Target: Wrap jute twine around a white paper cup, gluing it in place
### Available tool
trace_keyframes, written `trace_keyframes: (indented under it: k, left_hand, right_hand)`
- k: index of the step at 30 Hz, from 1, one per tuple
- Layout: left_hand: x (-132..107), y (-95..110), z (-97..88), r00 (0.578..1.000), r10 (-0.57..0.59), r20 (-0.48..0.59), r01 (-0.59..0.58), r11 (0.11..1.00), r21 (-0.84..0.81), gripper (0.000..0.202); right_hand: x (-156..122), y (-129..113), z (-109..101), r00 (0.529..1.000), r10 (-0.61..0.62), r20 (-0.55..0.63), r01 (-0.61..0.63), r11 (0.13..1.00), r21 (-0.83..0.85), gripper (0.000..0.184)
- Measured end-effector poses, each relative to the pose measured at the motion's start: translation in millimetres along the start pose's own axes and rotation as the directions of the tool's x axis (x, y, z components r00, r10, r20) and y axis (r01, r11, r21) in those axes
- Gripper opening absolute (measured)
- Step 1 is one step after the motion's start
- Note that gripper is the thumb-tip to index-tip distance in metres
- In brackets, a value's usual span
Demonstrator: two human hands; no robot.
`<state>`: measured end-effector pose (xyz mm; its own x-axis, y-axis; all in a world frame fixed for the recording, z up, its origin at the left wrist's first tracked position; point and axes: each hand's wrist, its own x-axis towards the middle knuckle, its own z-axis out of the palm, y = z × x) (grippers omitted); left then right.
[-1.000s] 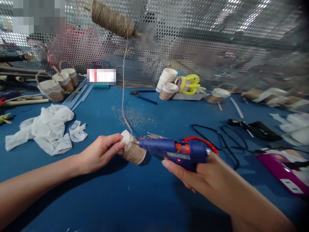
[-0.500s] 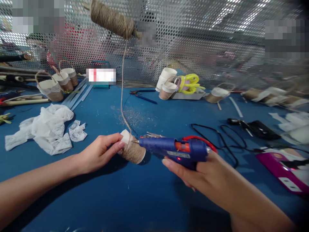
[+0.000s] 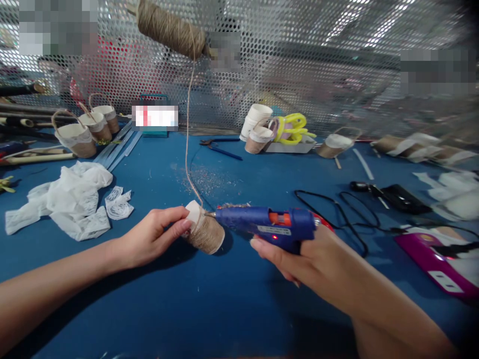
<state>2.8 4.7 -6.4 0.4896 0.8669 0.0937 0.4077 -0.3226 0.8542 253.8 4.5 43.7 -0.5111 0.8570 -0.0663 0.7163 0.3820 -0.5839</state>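
Tilted on its side, a white paper cup is wrapped in brown twine over most of its wall, with a bare white band near one end. My left hand pinches that end between thumb and fingers. In my right hand is a blue glue gun with a small red light on. Its metal tip is at the cup's wall, beside where the twine strand meets it; whether it touches I cannot tell. The strand runs up to a twine spool hung on the mesh.
White lace lies left. Twine-covered baskets stand behind it. Pliers, stacked paper cups and yellow tubing are at the back. A black cord and purple power strip lie right. A perforated metal panel closes the back.
The glue gun's rear has shifted a little left and down, its tip staying by the cup. The cup and my left hand look nearly unchanged. The whole view has shifted slightly.
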Motion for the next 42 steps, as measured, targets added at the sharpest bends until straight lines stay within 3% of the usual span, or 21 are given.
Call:
trace_keyframes:
  k: [24, 34, 42]
  left_hand:
    - [0, 0, -0.2, 1.000, -0.015, -0.004, 0.015, 0.999, 0.043, 0.027]
    - [0, 1, 0.8, 0.999, -0.037, -0.003, 0.037, 0.999, 0.039, 0.027]
    - [0, -2, 1.3, 0.999, -0.044, -0.021, 0.045, 0.996, 0.076, 0.028]
  right_hand:
    - [-2, -1, 2, 1.000, 0.008, -0.001, -0.008, 1.000, 0.030, 0.038]
    - [-6, -9, 4, 1.000, 0.021, -0.020, -0.020, 1.000, 0.006, 0.025]
    - [-7, -10, 8, 0.998, -0.042, -0.056, 0.041, 0.999, -0.028, 0.017]
